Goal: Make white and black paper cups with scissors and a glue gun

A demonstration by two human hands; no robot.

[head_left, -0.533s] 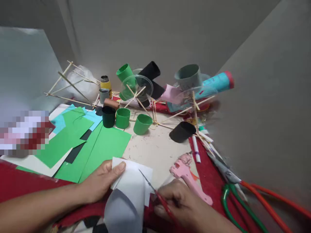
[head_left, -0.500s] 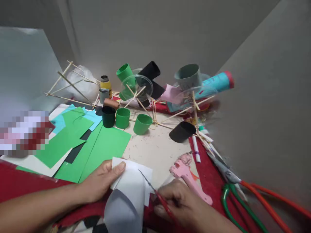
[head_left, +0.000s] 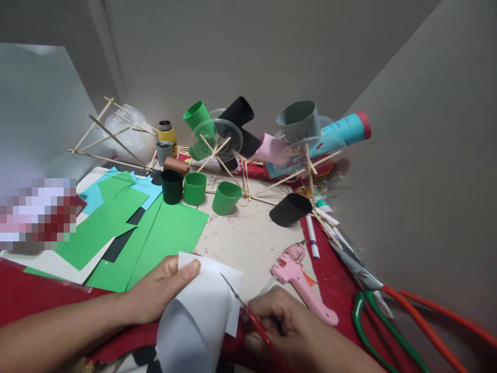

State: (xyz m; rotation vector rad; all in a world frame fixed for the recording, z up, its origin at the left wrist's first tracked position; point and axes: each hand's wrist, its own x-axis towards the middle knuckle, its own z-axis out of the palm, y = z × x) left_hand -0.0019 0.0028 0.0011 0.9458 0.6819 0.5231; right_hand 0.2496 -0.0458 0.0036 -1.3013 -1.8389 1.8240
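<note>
My left hand (head_left: 163,285) pinches a white sheet of paper (head_left: 198,305) at its upper left corner, thumb on top. The lower part of the sheet curls over and hangs past the table's near edge. In my right hand (head_left: 277,321) is a pair of small red-handled scissors (head_left: 252,316), my fingers wrapped round the handles. Their blades lie across the right part of the paper, with the tip pointing up and left. A narrow flap of paper stands to the right of the blades. Just beyond my right hand lies a pink glue gun (head_left: 297,280).
Green foam sheets (head_left: 166,243) overlap at left. Foam cups (head_left: 227,198) stand mid-table before a stick frame holding a cup wheel (head_left: 215,140). A grey cup (head_left: 298,122) and blue tube (head_left: 345,132) are behind right. Large orange-handled shears (head_left: 361,274) and green handles (head_left: 359,311) lie right.
The lower part of the paper has swung slightly left, and the flap beside the blades hangs a little lower. Both hands keep their holds; the view has shifted slightly.
</note>
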